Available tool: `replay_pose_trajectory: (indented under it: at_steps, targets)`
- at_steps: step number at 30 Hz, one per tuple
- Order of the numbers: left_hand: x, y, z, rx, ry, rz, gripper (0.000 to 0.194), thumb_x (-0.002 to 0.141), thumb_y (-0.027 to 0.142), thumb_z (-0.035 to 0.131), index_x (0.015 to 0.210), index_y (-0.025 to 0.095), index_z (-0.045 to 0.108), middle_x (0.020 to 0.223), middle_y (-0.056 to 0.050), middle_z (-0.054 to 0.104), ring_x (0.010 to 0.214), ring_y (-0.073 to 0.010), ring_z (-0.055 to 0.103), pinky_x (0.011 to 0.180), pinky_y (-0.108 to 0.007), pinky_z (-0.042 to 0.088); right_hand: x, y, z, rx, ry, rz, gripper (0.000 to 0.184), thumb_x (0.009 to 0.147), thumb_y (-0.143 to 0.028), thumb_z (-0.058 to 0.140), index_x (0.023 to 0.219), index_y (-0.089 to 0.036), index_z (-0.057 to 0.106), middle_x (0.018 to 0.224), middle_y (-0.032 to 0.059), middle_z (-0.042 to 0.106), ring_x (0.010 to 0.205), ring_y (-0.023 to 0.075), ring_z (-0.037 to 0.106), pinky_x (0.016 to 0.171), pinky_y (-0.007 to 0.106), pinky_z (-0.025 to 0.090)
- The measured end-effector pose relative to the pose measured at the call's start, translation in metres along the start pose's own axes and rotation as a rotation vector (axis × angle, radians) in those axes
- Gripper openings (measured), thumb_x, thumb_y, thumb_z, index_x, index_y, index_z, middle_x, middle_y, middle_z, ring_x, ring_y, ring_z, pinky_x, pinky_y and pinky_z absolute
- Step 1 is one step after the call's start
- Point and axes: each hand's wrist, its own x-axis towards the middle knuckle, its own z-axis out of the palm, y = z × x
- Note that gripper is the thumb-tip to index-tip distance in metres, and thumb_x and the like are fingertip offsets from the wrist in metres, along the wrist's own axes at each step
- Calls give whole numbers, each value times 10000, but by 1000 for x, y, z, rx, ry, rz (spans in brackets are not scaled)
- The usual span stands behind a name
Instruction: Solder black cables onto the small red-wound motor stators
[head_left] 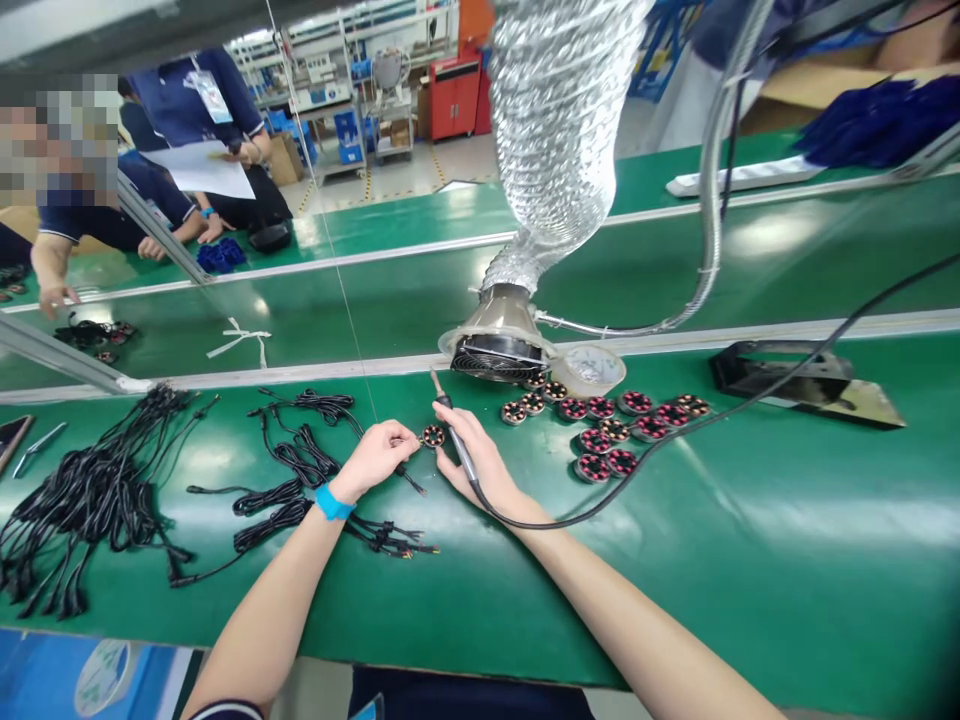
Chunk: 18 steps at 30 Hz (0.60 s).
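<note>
My right hand (484,462) holds a soldering iron (463,455), its tip pointing up and away toward the fume hood. Between my two hands a small round motor stator (433,436) with dark and copper-coloured segments sits at the fingertips. My left hand (381,455), with a blue band on the wrist, is closed in a pinch at the stator's left edge. What lies in that pinch is too small to make out. A black cable (411,480) with a bare end passes beneath the left hand. Right-hand fingers are close to the stator; contact is unclear.
Bundled black cables (97,500) and coiled ones (300,460) lie left. Several wound stators (596,440) stand right, near a round plastic dish (592,370) and a fume hood (499,340). The iron's cord (645,455) crosses to a metal stand (806,385). Co-workers stand opposite.
</note>
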Motion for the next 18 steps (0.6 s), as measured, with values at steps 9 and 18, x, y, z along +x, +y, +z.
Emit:
replay_pose_trajectory:
  at_steps: [9, 18]
  targets:
    - [1, -1, 0, -22, -2, 7, 299, 788, 445, 611, 761, 148, 612, 686, -8, 571, 632, -136, 530, 623, -256, 408, 4, 7, 7, 92, -56, -48, 632, 863, -88, 535, 1446, -281, 386, 1188, 81, 524, 1052, 175, 624, 960, 342, 517]
    - [-1, 1, -3, -40, -32, 13, 296, 849, 448, 563, 812, 156, 587, 675, 3, 578, 605, -126, 527, 625, -250, 408, 5, 12, 3, 102, -61, -37, 602, 855, -105, 565, 1413, -275, 416, 1158, 73, 518, 989, 181, 612, 931, 359, 529]
